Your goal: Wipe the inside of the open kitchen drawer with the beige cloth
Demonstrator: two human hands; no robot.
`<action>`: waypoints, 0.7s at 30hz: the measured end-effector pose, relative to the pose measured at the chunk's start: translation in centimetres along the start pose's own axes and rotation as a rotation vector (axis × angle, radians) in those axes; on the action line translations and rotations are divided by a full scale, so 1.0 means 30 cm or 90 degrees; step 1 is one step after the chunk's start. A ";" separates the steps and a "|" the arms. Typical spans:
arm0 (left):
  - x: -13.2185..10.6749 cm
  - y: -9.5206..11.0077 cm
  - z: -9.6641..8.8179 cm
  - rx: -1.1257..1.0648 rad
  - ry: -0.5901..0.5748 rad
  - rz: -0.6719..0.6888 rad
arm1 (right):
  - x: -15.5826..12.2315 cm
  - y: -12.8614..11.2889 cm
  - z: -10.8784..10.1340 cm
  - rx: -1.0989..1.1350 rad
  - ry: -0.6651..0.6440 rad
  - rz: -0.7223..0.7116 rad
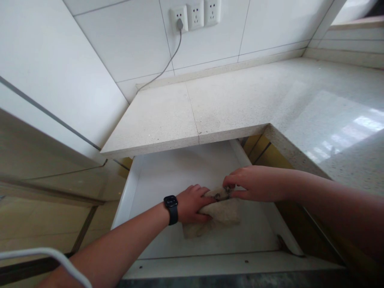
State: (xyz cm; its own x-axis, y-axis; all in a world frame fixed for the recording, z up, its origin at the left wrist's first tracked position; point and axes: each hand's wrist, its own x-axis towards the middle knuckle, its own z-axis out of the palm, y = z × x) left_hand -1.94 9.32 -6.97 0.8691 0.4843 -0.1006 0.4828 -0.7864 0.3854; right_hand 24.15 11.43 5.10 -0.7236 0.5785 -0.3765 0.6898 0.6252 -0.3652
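A white drawer (pixel 156 176) stands pulled open below the countertop. Inside it lies a beige cloth (pixel 223 214), rumpled on the drawer floor. My left hand (pixel 192 204), with a black watch on the wrist, is closed on the cloth's left part and presses it down. My right hand (pixel 255 184) reaches in from the right and pinches the cloth's upper edge, where a small dark bit shows between the fingers. Both hands touch the cloth and sit close together.
A speckled stone countertop (pixel 228 104) runs in an L above the drawer. White wall tiles carry a row of sockets (pixel 195 16) with a grey cable (pixel 171 60) plugged in. A white curved tube (pixel 54 258) shows at the lower left, over a tiled floor.
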 end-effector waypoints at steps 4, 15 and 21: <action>-0.012 -0.051 -0.020 0.004 0.025 -0.055 | -0.001 -0.005 -0.002 0.006 0.009 0.007; -0.028 -0.091 -0.034 0.032 0.096 -0.175 | 0.001 0.007 0.006 -0.022 -0.004 -0.007; 0.001 -0.001 -0.021 0.047 0.073 -0.159 | 0.005 0.003 0.005 -0.022 -0.002 -0.009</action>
State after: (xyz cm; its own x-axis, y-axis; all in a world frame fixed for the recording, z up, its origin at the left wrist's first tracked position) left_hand -2.00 9.58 -6.42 0.7063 0.7037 -0.0775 0.6906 -0.6608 0.2940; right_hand 24.12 11.49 4.88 -0.7328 0.5685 -0.3740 0.6787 0.6506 -0.3407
